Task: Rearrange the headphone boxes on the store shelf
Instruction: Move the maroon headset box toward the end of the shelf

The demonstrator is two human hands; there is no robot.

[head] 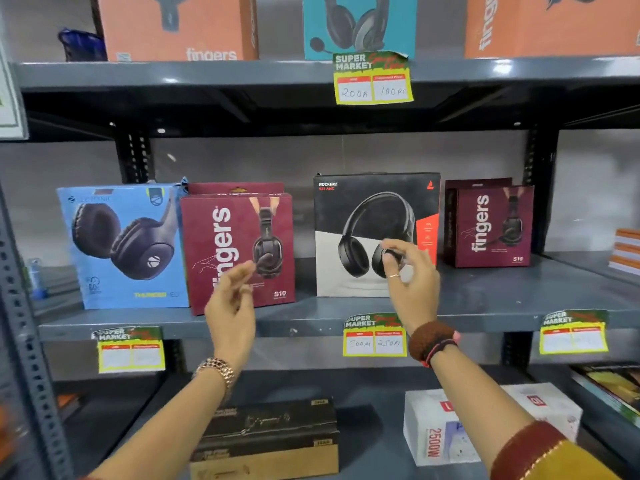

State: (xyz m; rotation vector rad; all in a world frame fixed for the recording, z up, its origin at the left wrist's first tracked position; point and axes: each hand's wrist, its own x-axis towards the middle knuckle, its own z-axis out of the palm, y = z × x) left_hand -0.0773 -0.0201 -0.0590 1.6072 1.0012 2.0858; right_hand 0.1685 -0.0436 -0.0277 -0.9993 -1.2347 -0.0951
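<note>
Four groups of headphone boxes stand upright on the middle grey shelf (311, 317). At the left is a blue box (121, 244), then a maroon "fingers" box (221, 237) with another behind it, then a black-and-white Rockerz box (360, 216), then two smaller maroon "fingers" boxes (491, 226) at the right. My left hand (230, 306) hovers in front of the left maroon box, fingers loosely curled and holding nothing. My right hand (410, 282) is raised in front of the Rockerz box's lower right, fingers apart and empty.
The top shelf carries orange "fingers" boxes (180, 26) and a teal headset box (360, 22). Yellow price tags (374, 81) hang from the shelf edges. Below are a black-and-brown carton (270, 441) and a white box (450, 431). Books are stacked at the right (627, 251).
</note>
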